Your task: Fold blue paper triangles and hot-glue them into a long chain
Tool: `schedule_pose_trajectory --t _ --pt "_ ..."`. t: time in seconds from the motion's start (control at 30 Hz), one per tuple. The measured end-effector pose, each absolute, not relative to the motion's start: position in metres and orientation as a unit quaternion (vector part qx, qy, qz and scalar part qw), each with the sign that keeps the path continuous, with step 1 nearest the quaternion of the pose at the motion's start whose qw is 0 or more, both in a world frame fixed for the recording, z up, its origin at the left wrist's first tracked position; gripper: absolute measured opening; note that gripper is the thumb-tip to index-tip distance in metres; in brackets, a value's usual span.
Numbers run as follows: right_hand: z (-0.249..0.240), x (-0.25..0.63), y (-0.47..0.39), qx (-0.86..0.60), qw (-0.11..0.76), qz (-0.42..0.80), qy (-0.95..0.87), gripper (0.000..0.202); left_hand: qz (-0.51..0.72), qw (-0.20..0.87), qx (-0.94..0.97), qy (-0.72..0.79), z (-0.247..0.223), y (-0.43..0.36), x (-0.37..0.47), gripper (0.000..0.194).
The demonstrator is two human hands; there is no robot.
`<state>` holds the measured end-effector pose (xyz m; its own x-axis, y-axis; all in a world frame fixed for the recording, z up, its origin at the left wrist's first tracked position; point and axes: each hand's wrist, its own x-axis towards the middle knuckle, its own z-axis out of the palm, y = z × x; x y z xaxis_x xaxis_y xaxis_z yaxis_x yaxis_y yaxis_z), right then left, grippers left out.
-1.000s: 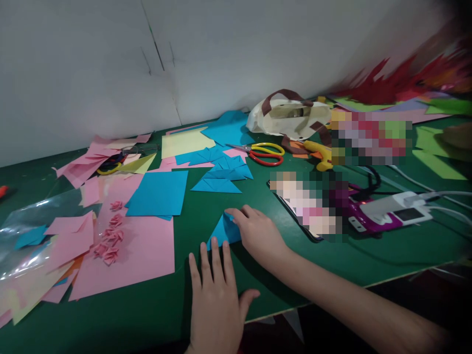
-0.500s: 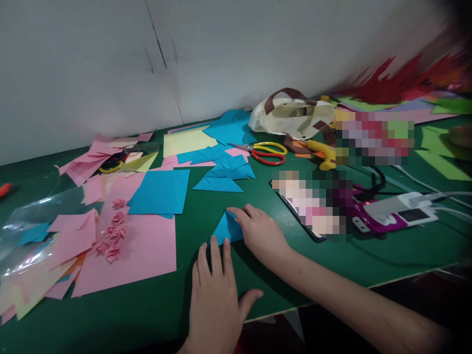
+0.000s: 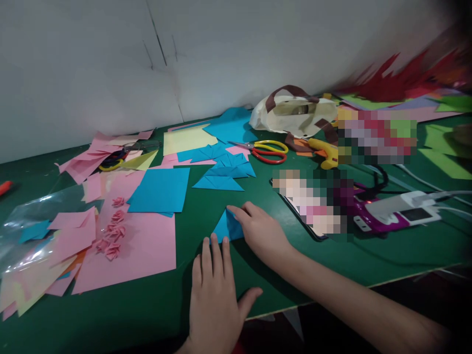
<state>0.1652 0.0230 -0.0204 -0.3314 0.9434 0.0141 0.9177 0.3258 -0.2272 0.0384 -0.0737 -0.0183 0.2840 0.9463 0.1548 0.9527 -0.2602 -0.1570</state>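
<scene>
A small piece of folded blue paper [image 3: 223,227] lies on the green table [image 3: 201,216], its pointed corner facing away from me. My left hand [image 3: 216,290] is open and flat, with fingertips on the paper's near edge and the thumb spread to the right. Curled over the paper's right side, my right hand [image 3: 263,231] holds it near the top corner with thumb and fingers closed. That hand hides part of the paper. Just beyond are several folded blue triangles [image 3: 221,182], and to the left a stack of blue square sheets [image 3: 160,191].
Scissors [image 3: 269,151] with yellow and red handles lie beyond the folded triangles. Small pink paper roses [image 3: 116,231] rest on a pink sheet [image 3: 147,250]. At right are a phone [image 3: 295,201], a purple power strip [image 3: 379,221] with cables, a yellow glue gun [image 3: 326,152] and a cream bag [image 3: 261,118].
Hardly anything differs. Both hands keep the same hold on the blue paper, and the view has shifted very slightly.
</scene>
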Motion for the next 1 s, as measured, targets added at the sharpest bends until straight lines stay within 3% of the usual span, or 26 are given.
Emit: schedule_pose_trajectory --t 0.53,0.87,1.0 --pt "-0.026 0.164 0.022 -0.58 0.105 0.071 -0.805 0.039 0.02 0.152 -0.805 -0.574 -0.016 -0.072 0.039 0.084" --pt "-0.021 0.165 0.022 -0.603 0.114 0.057 -0.787 0.014 0.067 0.032 -0.832 -0.55 0.001 -0.052 0.03 0.075" --pt "-0.022 0.174 0.026 -0.606 0.13 0.008 -0.785 0.023 0.061 0.01 -0.846 -0.53 0.008 -0.044 0.025 0.083"
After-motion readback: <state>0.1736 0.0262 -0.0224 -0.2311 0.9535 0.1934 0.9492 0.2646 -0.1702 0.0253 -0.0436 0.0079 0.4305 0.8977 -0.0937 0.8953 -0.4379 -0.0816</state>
